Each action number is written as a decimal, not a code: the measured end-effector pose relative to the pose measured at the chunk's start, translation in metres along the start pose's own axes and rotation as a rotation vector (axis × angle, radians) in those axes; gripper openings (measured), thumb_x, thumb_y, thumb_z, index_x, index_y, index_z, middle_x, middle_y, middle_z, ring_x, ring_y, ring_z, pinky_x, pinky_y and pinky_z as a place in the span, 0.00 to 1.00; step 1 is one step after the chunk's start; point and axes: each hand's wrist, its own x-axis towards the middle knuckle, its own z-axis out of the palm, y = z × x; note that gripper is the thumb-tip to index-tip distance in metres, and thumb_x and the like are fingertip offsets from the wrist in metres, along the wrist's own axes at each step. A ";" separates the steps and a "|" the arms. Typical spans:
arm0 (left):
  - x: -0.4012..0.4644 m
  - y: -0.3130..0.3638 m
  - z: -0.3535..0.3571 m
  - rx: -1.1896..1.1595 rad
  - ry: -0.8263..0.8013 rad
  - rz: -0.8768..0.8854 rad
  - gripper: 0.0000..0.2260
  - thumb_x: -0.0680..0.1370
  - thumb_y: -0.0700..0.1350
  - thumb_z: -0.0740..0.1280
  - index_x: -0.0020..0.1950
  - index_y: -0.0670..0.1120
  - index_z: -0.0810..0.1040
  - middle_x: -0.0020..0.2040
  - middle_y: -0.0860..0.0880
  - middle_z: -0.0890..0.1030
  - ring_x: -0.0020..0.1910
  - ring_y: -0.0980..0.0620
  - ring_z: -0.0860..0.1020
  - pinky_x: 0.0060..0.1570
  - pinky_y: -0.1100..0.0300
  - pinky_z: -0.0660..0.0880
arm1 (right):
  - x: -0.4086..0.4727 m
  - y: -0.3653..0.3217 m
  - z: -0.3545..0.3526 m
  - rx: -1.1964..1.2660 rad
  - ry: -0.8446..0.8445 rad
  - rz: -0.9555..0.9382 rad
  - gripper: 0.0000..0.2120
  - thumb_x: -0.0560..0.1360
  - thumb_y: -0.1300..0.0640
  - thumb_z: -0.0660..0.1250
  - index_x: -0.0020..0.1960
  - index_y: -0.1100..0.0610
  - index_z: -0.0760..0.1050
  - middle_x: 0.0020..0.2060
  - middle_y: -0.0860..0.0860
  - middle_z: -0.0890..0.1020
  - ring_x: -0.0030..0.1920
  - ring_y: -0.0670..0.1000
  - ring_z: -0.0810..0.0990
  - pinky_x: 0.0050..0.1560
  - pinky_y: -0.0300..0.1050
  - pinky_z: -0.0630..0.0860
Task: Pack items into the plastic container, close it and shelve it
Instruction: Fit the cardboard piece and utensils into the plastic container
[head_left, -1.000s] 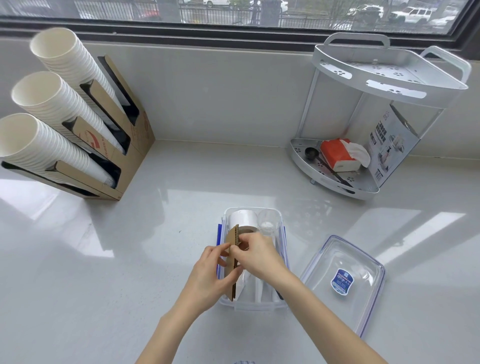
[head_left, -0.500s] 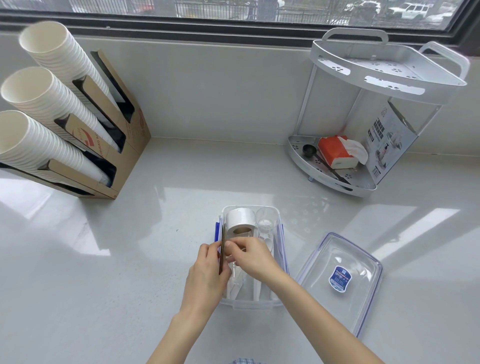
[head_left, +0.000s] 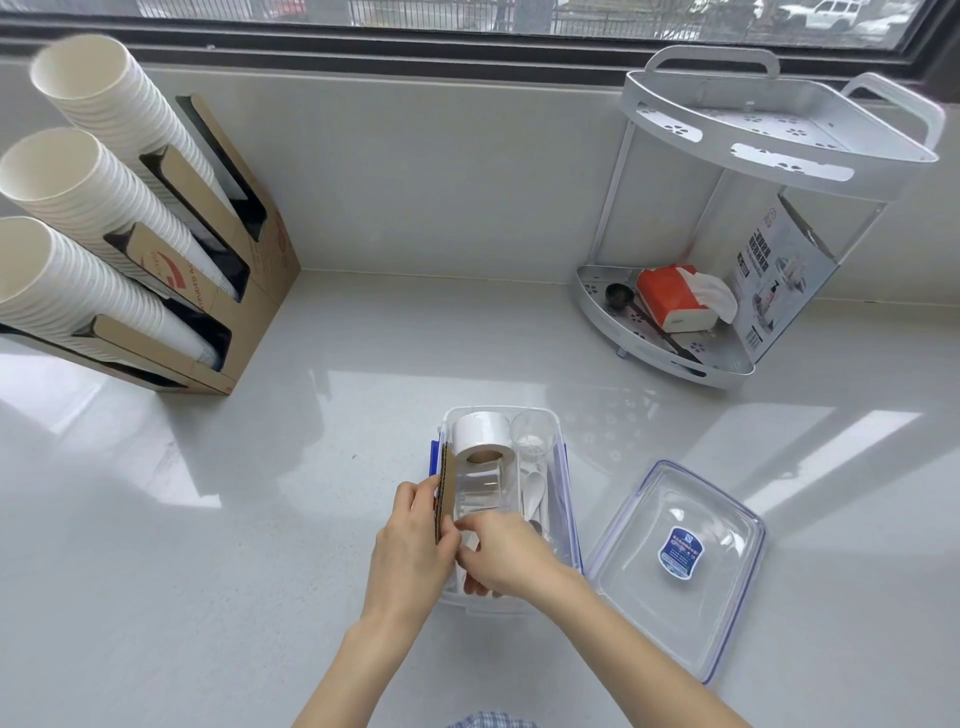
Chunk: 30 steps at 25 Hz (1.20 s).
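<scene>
A clear plastic container (head_left: 563, 467) with blue side clips stands on the counter in front of me. Inside it are a white tape roll (head_left: 480, 434), a clear small cup (head_left: 532, 431) and white plastic spoons (head_left: 535, 491). A brown cardboard piece (head_left: 445, 483) stands on edge along the container's left wall. My left hand (head_left: 410, 551) grips that cardboard at its near end. My right hand (head_left: 506, 553) reaches into the container's near part, fingers pinching at the cardboard's near edge. The clear lid (head_left: 675, 558) with a blue label lies upside down to the right.
A white two-tier corner shelf (head_left: 779, 150) stands at the back right; its lower tier holds a red tissue pack (head_left: 670, 296), a dark scoop and a printed box. A cardboard dispenser (head_left: 228, 280) with stacked paper cups stands at the left. A window runs behind.
The cardboard piece went from tilted above the container to standing on edge along its left wall. Both hands moved toward the container's near end.
</scene>
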 end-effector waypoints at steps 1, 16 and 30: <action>0.000 0.000 0.000 -0.003 -0.003 -0.001 0.16 0.74 0.37 0.61 0.62 0.45 0.70 0.47 0.52 0.68 0.35 0.47 0.74 0.39 0.59 0.67 | 0.002 0.000 0.003 -0.054 0.013 -0.015 0.15 0.77 0.55 0.55 0.60 0.52 0.74 0.46 0.59 0.85 0.45 0.58 0.83 0.51 0.50 0.79; -0.001 0.001 -0.001 -0.010 -0.001 -0.016 0.16 0.74 0.37 0.61 0.61 0.44 0.70 0.52 0.45 0.73 0.38 0.42 0.77 0.40 0.58 0.68 | 0.028 0.002 0.021 -0.078 0.122 0.157 0.12 0.74 0.56 0.63 0.43 0.62 0.81 0.44 0.60 0.85 0.47 0.59 0.83 0.43 0.45 0.74; -0.003 0.004 -0.004 -0.037 -0.006 -0.018 0.17 0.74 0.37 0.60 0.63 0.44 0.69 0.50 0.49 0.71 0.36 0.47 0.75 0.39 0.61 0.66 | 0.026 0.001 0.014 -0.037 0.047 0.151 0.12 0.73 0.57 0.61 0.34 0.62 0.76 0.34 0.57 0.83 0.41 0.58 0.82 0.42 0.46 0.76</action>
